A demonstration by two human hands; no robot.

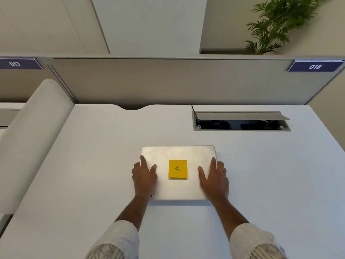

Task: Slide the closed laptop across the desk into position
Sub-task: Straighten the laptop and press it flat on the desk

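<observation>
I am pressing my left hand (144, 176) and right hand (214, 179) flat, fingers spread, on either side of the closed silver metal laptop (178, 189), lying centre frame on the white desk (93, 165), probably so it slides straight without twisting.

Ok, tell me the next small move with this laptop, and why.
Probably a short, even push forward with both hands. The left hand and right hand lie flat on the closed laptop, one at each side edge, and bare desk lies ahead of it.
</observation>
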